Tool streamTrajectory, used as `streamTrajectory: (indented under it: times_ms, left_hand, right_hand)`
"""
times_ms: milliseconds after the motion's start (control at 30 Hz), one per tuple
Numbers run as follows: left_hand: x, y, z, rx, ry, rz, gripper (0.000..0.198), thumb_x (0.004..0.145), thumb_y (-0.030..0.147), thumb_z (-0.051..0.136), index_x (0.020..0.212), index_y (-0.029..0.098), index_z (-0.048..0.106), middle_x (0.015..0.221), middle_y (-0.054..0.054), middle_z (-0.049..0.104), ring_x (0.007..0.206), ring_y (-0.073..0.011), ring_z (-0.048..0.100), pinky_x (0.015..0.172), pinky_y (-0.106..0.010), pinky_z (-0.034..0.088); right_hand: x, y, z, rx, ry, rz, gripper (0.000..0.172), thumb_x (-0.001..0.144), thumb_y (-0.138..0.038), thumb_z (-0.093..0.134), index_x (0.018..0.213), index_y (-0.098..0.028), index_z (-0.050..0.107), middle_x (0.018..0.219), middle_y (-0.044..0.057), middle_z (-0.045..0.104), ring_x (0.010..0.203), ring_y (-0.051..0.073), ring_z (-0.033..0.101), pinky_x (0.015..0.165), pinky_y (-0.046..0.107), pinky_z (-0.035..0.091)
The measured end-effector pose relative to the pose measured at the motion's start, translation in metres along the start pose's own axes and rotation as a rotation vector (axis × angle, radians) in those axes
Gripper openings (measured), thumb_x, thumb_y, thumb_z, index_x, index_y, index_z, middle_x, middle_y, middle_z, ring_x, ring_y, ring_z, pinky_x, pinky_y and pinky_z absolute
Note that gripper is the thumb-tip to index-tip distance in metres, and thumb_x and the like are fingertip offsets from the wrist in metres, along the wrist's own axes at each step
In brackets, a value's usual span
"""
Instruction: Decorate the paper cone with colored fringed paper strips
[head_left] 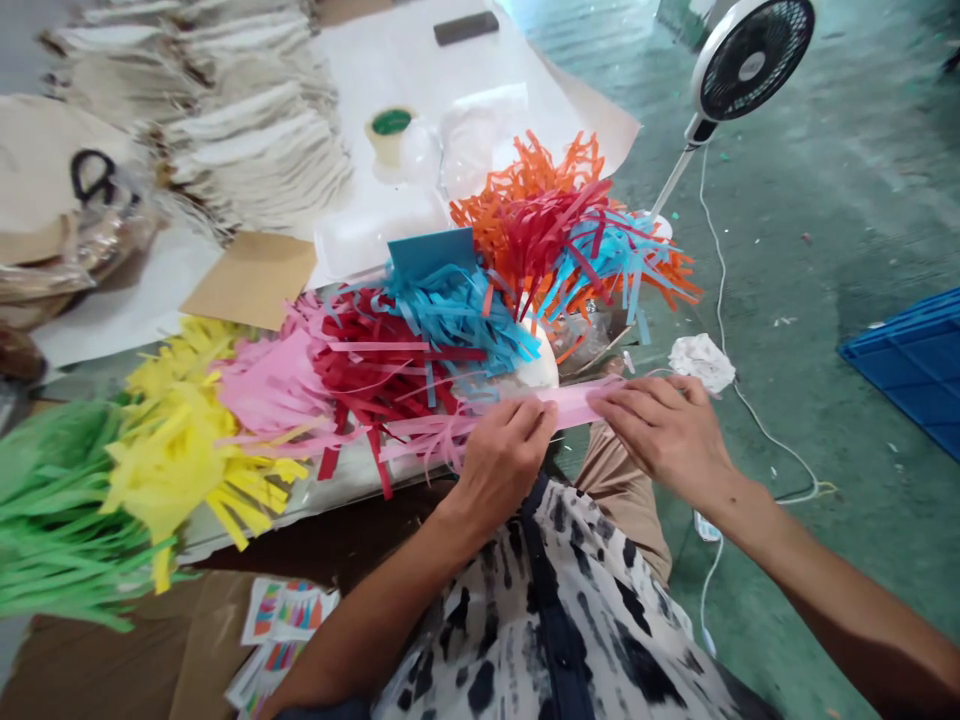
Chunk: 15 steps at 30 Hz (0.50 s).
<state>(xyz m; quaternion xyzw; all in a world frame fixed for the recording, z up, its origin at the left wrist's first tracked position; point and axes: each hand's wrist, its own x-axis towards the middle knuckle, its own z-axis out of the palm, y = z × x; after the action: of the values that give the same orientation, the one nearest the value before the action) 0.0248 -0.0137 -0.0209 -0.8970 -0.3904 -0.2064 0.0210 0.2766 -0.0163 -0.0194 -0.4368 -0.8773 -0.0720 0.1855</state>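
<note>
A strip of pink tissue paper (574, 406) with a fringed left end stretches between my two hands at the table's near edge. My left hand (504, 445) pinches it close to the fringe. At the strip's right end, my right hand (660, 420) has its thumb and fingers closed on the paper. Left of my hands lie a dark red fringed paper bundle (375, 365), a pink bundle (274, 385) and a blue bundle (469, 310). Yellow fringe (169, 460) and green fringe (64, 510) continue to the far left. Orange fringe (540, 180) lies beyond my hands.
Stacks of white paper (255, 150) stand at the back left, near black-handled scissors (94, 175). A tape roll (391, 125) sits on the white sheet. To the right are a fan (752, 65), its cord and a blue crate (911, 355). Printed cards (285, 615) lie below left.
</note>
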Motion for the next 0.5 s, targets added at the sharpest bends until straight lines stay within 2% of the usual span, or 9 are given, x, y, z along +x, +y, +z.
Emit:
streamTrajectory:
  times_ms: [67,167,233,367,500]
  left_hand:
    - [-0.006,-0.006,-0.004,-0.108,0.036,-0.049,0.021,0.103,0.016,0.061,0.121,0.015,0.07,0.108,-0.008,0.075,0.101,-0.0217,0.066,0.089,-0.035,0.057]
    - [-0.012,-0.015,-0.012,-0.255,0.065,-0.196,0.011,0.102,0.02,0.064,0.109,0.019,0.072,0.105,-0.005,0.076,0.1,-0.0203,0.065,0.09,-0.035,0.055]
    - [-0.013,-0.019,-0.016,-0.306,0.046,-0.279,0.009,0.103,0.023,0.064,0.099,0.019,0.072,0.1,-0.004,0.076,0.096,-0.0203,0.064,0.088,-0.036,0.052]
    - [-0.006,-0.023,-0.02,-0.256,-0.023,-0.361,0.018,0.105,0.026,0.06,0.091,0.019,0.069,0.092,-0.004,0.073,0.089,-0.0209,0.059,0.083,-0.036,0.047]
    - [0.005,-0.025,-0.015,-0.088,-0.074,-0.379,0.024,0.104,0.027,0.059,0.082,0.019,0.063,0.081,-0.004,0.066,0.08,-0.022,0.055,0.073,-0.037,0.04]
  right_hand:
    - [-0.003,0.008,-0.002,0.09,-0.012,0.044,0.019,0.106,-0.024,0.063,0.123,-0.027,0.071,0.117,0.001,0.078,0.112,0.024,0.063,0.09,0.043,0.036]
    - [0.001,0.012,-0.008,0.231,-0.056,0.163,0.014,0.106,-0.035,0.064,0.112,-0.028,0.075,0.113,0.001,0.078,0.109,0.025,0.063,0.087,0.042,0.035]
    - [0.008,0.012,-0.01,0.242,-0.083,0.23,0.02,0.107,-0.04,0.062,0.104,-0.026,0.075,0.105,0.002,0.078,0.107,0.026,0.062,0.086,0.043,0.034]
    - [0.024,0.009,-0.008,0.131,-0.125,0.279,0.031,0.109,-0.044,0.054,0.093,-0.023,0.07,0.091,0.005,0.076,0.103,0.029,0.061,0.084,0.044,0.029]
    - [0.032,0.006,-0.004,0.045,-0.152,0.275,0.033,0.109,-0.042,0.051,0.089,-0.022,0.067,0.087,0.005,0.074,0.1,0.03,0.06,0.084,0.044,0.027]
